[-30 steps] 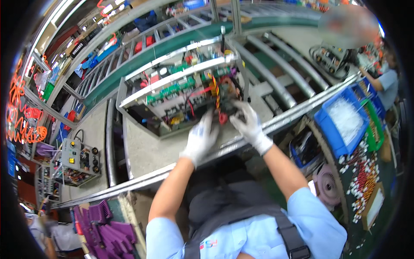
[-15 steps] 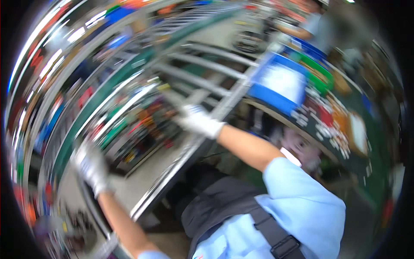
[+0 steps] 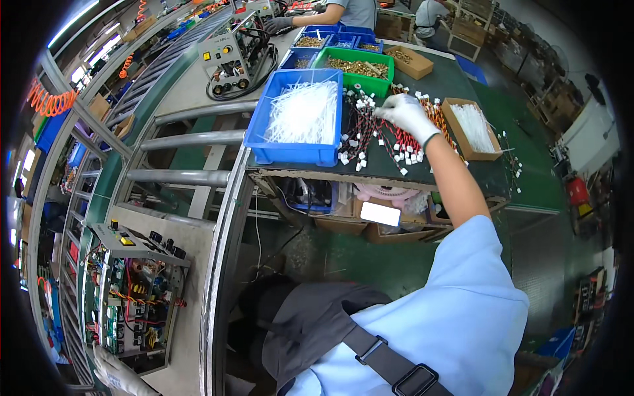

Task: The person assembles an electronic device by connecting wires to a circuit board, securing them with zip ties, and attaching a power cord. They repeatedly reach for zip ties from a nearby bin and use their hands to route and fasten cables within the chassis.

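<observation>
My right hand (image 3: pixel 406 115), in a white glove, reaches over a pile of wire harnesses (image 3: pixel 399 146) on the dark table. Its fingers are bent and pinched together at dark red wires with white connectors; the exact grip is partly hidden. My left hand (image 3: pixel 113 371), gloved too, is low at the left, fingers stretched out against the near corner of an open electronics chassis (image 3: pixel 135 297). Circuit boards and coloured wires show inside that chassis, and its grey panel (image 3: pixel 135 243) carries a yellow switch and black knobs.
On the table stand a blue bin (image 3: pixel 297 155) of white strips, a green bin (image 3: pixel 380 86) of brass-coloured parts and a cardboard box (image 3: pixel 485 156) of white pieces. A second chassis (image 3: pixel 228 63) sits farther up the roller conveyor (image 3: pixel 191 140). Another person's gloved hand (image 3: pixel 279 25) is beyond it.
My view has swung toward the table and steadied from a blur. My right hand has moved from the conveyor edge to the wire harnesses; my left is now beside the open chassis.
</observation>
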Demonstrator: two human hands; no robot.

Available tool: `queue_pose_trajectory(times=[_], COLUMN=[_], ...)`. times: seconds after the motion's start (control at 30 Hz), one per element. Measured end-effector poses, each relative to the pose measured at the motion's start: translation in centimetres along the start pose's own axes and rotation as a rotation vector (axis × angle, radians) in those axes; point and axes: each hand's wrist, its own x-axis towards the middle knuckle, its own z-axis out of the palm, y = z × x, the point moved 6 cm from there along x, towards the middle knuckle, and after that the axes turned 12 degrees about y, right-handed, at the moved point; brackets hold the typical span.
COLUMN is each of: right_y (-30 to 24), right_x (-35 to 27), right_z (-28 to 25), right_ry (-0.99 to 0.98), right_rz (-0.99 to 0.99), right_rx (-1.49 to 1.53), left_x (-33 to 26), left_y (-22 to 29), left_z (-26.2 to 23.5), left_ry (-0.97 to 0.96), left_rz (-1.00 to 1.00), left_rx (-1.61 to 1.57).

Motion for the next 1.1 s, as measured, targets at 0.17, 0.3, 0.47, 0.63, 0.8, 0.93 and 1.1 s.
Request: queue_pose_trajectory(times=[0.17,0.3,0.47,0.63,0.8,0.93,1.1], right_y=[0.9,3.4,7.8,0.6,-24.5,-35.9,-41.3], right_x=[1.2,2.3,3.7,4.2,-10.2,-19.5,-23.8], right_z=[6.1,6.1,3.4,-1.7,-4.3,-6.0,-4.4], right_ry=[-0.076,-0.128,0.098,0.451,-0.212,-0.455,-0.913], right_rz=[0.078,0.220,0.538,0.243,-0.347,-0.828,-0.760], right_rx=[-0.109,0.249,0.680,0.842,1.198,1.161,1.184], left_x=[0.2,0.0,-0.2,0.1,-2.2,-4.4,-5.2], left_y=[-0.1,-0.7,-0.3,2.2,21.1,25.5,21.6], left_z=[-0.5,-1.3,-0.4,-5.1,-14.1,-13.9,-14.0], left_ry=[-0.059,-0.076,-0.067,0.284,-0.155,-0.674,-0.229], left_rz=[-0.042,-0.063,-0.110,-0.054,-0.210,-0.692,-0.455], left_rx=[-0.085,-0.067,-0.133,-0.210,-1.203,-2.091,-1.549])
